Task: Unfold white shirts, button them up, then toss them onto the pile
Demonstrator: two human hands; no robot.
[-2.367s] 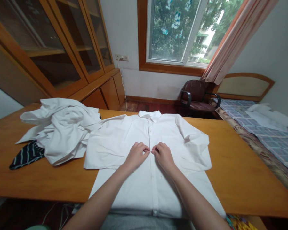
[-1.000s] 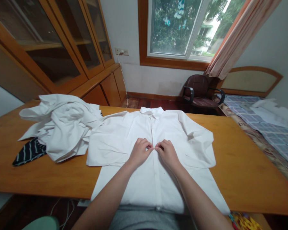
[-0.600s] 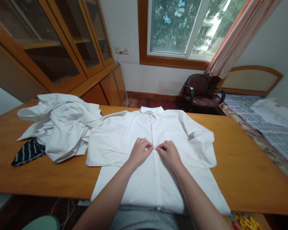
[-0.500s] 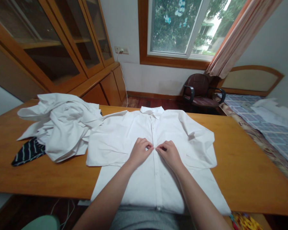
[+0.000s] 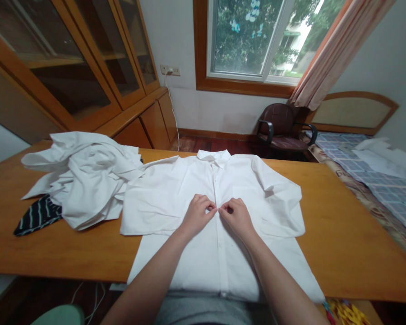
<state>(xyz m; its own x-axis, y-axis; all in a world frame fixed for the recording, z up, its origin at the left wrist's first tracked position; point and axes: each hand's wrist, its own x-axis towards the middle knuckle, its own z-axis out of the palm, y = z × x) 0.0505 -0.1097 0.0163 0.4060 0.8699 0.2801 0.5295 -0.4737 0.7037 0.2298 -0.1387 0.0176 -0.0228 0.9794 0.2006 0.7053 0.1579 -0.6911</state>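
A white button-up shirt [image 5: 196, 259] lies spread front side up on the table, its collar [image 5: 214, 156] at the far edge and its hem by my body. Both sleeves are folded in toward the sides. My left hand [image 5: 200, 211] pinches the front placket at mid-chest from the left. From the right, my right hand [image 5: 236, 214] pinches the same spot, fingertips almost meeting those of the left. The bit of cloth or button between the fingertips is too small to make out.
White garments lie in a crumpled heap [image 5: 91, 180] on the left of the wooden table [image 5: 345, 234], with a black striped cloth [image 5: 37, 215] under them. Beyond stand a glass-door cabinet [image 5: 122, 104], an armchair [image 5: 280, 126] and a bed [image 5: 379, 167]. A green stool [image 5: 59, 315] is at lower left.
Both hands stay pinched at the same place on the placket, with only tiny finger movement. The view has shifted very slightly.
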